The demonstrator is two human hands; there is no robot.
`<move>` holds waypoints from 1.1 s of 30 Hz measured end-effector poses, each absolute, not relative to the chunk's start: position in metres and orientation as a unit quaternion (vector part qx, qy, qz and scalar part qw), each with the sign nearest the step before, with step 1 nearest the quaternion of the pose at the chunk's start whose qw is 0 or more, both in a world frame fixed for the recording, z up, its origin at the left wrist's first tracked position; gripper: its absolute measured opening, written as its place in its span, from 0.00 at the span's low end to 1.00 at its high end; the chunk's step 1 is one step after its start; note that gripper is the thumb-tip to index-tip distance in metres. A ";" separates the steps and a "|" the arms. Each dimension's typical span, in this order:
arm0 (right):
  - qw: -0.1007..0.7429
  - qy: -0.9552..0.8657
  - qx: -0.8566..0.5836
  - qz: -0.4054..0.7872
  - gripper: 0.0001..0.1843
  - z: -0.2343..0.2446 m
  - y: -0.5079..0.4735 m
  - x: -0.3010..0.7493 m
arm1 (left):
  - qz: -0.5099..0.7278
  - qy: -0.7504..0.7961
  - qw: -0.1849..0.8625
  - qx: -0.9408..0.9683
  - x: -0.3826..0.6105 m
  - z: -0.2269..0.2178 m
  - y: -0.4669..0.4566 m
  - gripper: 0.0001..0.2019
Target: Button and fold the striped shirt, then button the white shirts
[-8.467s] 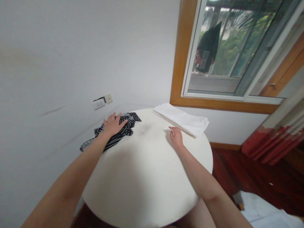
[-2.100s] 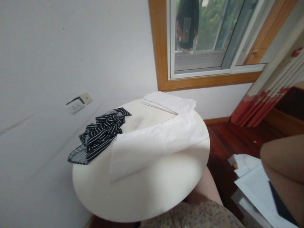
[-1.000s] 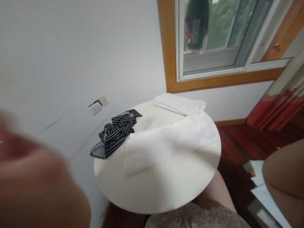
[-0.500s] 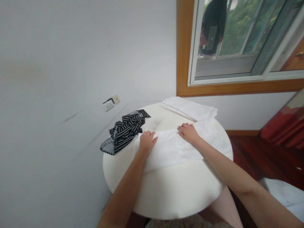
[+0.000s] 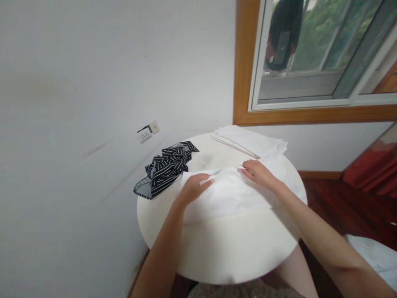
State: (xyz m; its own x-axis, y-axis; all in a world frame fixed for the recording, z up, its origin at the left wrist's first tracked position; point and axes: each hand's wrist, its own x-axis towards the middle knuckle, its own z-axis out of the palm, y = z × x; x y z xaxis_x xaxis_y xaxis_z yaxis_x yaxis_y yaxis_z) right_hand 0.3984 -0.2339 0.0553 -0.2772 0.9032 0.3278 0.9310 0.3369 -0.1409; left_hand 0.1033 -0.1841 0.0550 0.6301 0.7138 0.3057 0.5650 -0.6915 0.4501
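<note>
My left hand [image 5: 194, 188] clamps far edge of flat white fabric cloth [image 5: 231, 198] | my right hand [image 5: 259, 174] clamps it too | on round white desk [image 5: 235, 252]

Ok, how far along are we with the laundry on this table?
Done, it seems: a folded white stack lies at the far edge of the table. In hand: a white cloth spread flat, left hand pinching its far edge, right hand on the same edge, grip unclear. Left: folding that cloth, and the striped garment, crumpled beside it.

round white table [image 5: 223, 256] | striped garment [image 5: 166, 167] | white cloth [image 5: 229, 194] | folded white stack [image 5: 251, 140]
</note>
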 end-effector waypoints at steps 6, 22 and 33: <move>0.086 -0.829 -0.516 0.197 0.13 0.098 -0.321 0.408 | -0.051 0.161 0.474 0.864 0.081 0.095 -0.215 0.20; 0.092 -0.829 -0.537 0.125 0.15 0.070 -0.310 0.389 | 0.050 0.301 0.233 0.924 0.124 0.057 -0.218 0.11; 0.057 -0.838 -0.542 0.039 0.09 0.039 -0.308 0.386 | 0.000 0.275 0.135 0.952 0.127 0.049 -0.228 0.12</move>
